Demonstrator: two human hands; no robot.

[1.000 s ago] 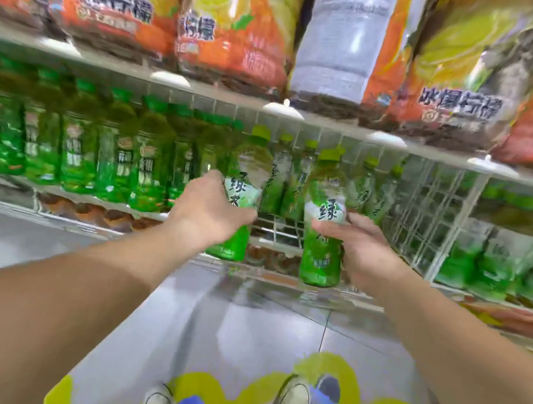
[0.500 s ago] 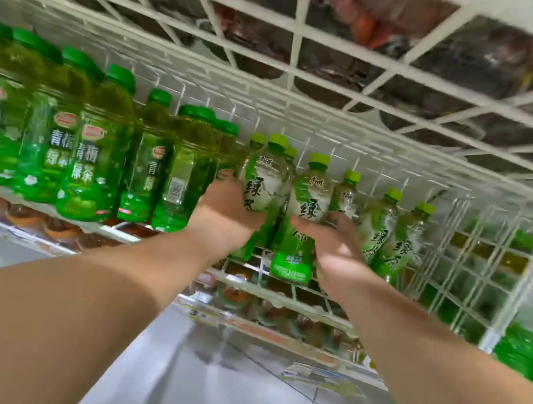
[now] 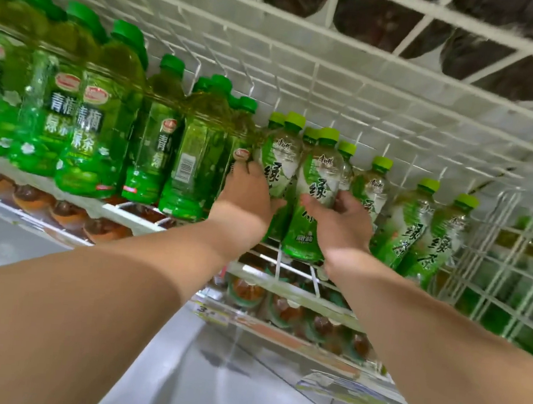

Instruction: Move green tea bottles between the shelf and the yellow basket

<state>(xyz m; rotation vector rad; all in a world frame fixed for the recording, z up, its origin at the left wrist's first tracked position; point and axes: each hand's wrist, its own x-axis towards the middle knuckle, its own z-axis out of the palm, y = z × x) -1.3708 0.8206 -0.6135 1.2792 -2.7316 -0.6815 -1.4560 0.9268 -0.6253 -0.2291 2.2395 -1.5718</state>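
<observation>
White wire-grid shelf [image 3: 336,87] fills the view, with a row of clear plastic green tea bottles [image 3: 420,224], lime-capped and white-and-green labelled, standing along it. Two of them sit at its front edge, side by side. The left hand [image 3: 245,199] wraps its fingers round the left bottle [image 3: 279,160], and the right hand [image 3: 342,223] curls round the right bottle [image 3: 321,181]. Likely a shelf-side step; next, either a clean lift out or a steady release. No yellow basket shows.

On the shelf [image 3: 131,219], the left bottle [image 3: 278,167] in the left hand [image 3: 245,199] and the right bottle [image 3: 322,178] in the right hand [image 3: 338,224] sit side by side at the front. Larger bottles [image 3: 94,137] stand to their left, and similar bottles [image 3: 438,239] to their right and behind them.
</observation>
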